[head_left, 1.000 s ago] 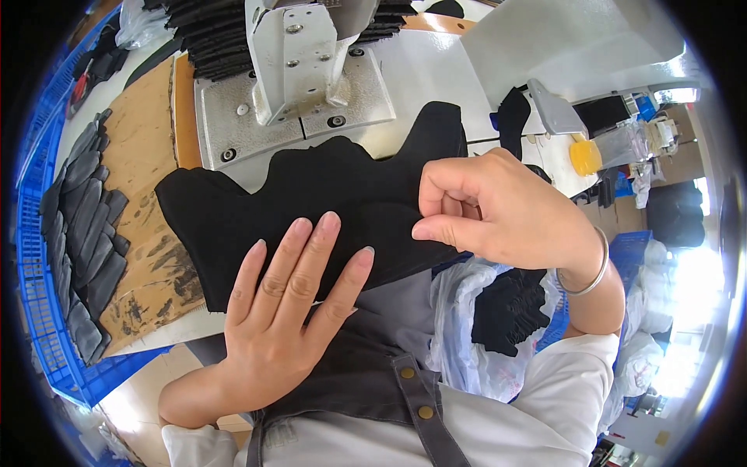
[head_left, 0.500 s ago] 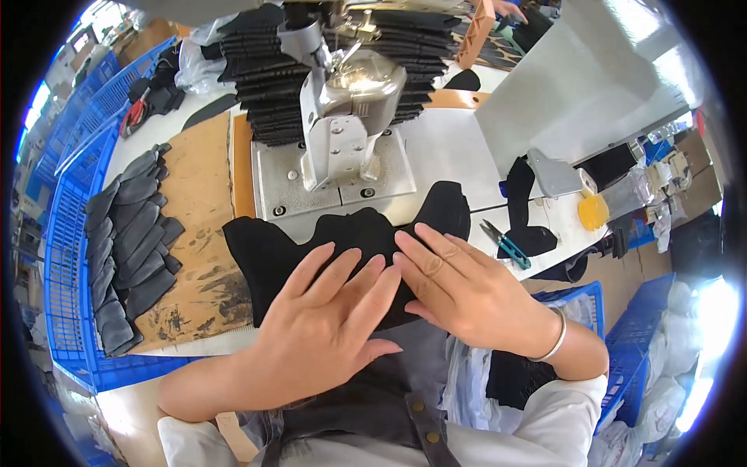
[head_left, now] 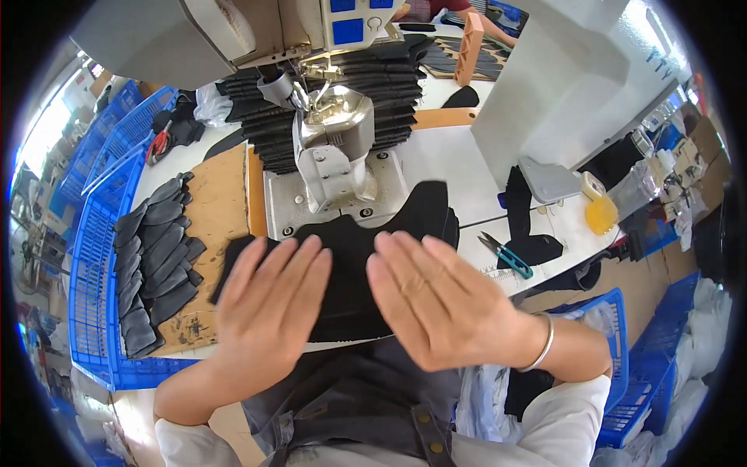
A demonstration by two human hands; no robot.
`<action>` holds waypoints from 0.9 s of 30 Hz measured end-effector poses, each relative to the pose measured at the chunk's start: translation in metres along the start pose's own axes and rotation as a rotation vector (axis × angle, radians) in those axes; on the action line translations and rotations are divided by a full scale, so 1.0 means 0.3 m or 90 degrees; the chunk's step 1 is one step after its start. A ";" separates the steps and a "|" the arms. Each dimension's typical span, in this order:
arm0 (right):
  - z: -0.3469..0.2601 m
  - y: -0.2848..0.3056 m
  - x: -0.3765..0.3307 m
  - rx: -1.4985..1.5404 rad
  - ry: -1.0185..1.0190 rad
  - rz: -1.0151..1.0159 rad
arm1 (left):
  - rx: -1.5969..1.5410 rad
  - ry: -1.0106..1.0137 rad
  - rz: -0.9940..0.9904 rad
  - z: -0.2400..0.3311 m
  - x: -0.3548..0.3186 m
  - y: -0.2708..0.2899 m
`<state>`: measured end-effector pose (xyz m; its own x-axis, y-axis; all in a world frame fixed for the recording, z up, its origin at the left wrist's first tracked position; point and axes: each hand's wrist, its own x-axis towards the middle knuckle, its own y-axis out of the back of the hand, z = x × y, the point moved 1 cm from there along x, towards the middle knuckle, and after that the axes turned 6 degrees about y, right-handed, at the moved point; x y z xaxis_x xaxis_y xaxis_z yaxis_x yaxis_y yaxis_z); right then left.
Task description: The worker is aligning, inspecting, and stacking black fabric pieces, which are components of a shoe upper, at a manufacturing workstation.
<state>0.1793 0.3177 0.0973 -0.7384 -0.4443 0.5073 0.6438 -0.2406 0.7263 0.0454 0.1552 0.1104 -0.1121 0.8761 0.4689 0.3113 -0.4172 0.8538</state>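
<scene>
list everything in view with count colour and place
wide fabric piece: one, black, table's near edge
table: one, white, centre
sewing machine: one, pale grey, top centre
stacked fabric: many, black, behind machine
curved pieces: many, dark grey, on board
board: one, tan, table's left
snips: one, teal-handled, table's right
narrow piece: one, black, by snips
upright block: one, orange, table's back
baskets: several, blue, both sides
plastic bags: several, whitish, both sides
left grip: one, bare, over fabric
right grip: one, bare, over fabric
</scene>
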 end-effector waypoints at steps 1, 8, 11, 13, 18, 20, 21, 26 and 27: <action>-0.016 0.017 0.000 0.036 -0.008 0.019 | 0.044 -0.003 0.020 -0.013 -0.007 0.035; 0.026 -0.094 -0.214 0.318 -0.298 0.195 | 0.109 0.276 0.153 -0.368 -0.182 0.148; -0.003 -0.147 -0.300 0.275 -0.384 0.260 | 0.133 0.357 0.210 -0.559 -0.105 0.075; -0.003 -0.194 -0.312 0.264 -0.378 0.284 | 0.240 0.224 0.253 -0.668 0.042 0.024; 0.006 -0.229 -0.297 0.269 -0.424 0.226 | 0.144 0.163 0.229 -0.721 0.341 -0.123; 0.002 -0.231 -0.300 0.258 -0.426 0.217 | 0.148 0.109 0.213 -0.706 0.375 -0.166; 0.003 -0.230 -0.301 0.250 -0.430 0.213 | 0.153 0.084 0.204 -0.696 0.385 -0.180; 0.006 -0.230 -0.288 0.245 -0.456 0.202 | 0.176 -0.018 0.158 -0.677 0.414 -0.227; 0.008 -0.231 -0.286 0.249 -0.465 0.202 | 0.218 -0.063 0.192 -0.673 0.411 -0.227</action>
<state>0.1976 0.3745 0.0046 -0.5666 0.2545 0.7837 0.8240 0.1714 0.5401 -0.1801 0.2427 0.1556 0.1167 0.7539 0.6465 0.6113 -0.5676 0.5515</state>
